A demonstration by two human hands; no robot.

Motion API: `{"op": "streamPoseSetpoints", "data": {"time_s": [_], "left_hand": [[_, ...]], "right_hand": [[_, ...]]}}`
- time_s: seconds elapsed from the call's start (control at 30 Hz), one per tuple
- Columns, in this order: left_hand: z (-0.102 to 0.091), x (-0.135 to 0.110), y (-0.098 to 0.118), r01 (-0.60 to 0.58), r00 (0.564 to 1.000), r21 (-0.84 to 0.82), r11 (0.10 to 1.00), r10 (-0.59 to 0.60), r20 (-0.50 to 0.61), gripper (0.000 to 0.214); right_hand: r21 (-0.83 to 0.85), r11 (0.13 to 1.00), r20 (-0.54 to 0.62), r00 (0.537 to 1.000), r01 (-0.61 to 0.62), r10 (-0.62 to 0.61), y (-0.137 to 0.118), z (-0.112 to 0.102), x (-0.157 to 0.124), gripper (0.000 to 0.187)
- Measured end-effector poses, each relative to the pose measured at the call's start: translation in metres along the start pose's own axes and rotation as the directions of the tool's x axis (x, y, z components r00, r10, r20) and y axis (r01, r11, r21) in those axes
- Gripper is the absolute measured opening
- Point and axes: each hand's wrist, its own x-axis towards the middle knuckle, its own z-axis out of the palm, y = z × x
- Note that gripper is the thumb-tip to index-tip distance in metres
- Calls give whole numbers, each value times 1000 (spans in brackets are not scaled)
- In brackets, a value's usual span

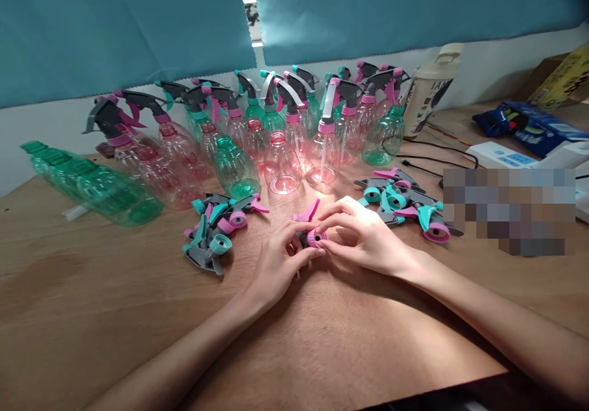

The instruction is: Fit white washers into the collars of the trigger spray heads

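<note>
Both hands meet over the wooden table around one spray trigger head, with a pink collar and pink lever. My left hand is closed round its dark body, which the fingers mostly hide. With thumb and fingertips, my right hand grips the pink collar from the right. The collar's opening faces me. To the left lies a pile of loose trigger heads in grey, pink and teal. Another pile of trigger heads lies to the right. Just beyond the hands stands an uncapped pink bottle.
Behind the hands stand several green and pink bottles, many with trigger heads; one open green bottle is near the front. At the far left, green bottles look tilted. A cream tumbler, black cable and blue packet occupy the right.
</note>
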Motion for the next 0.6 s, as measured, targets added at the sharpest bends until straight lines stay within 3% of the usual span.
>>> {"op": "streamPoseSetpoints", "data": {"time_s": [0.3, 0.47, 0.6], "left_hand": [[-1, -2, -1, -53, 998, 107, 993, 56, -24, 24], [0, -1, 0, -40, 998, 112, 993, 45, -37, 23], [2, -1, -1, -95, 991, 170, 981, 110, -82, 26]], "right_hand": [[-34, 999, 112, 994, -3, 7, 1, -11, 3, 8], [-108, 994, 52, 998, 23, -18, 1, -2, 2, 7], [-137, 990, -48, 998, -44, 38, -2, 9, -2, 8]]}}
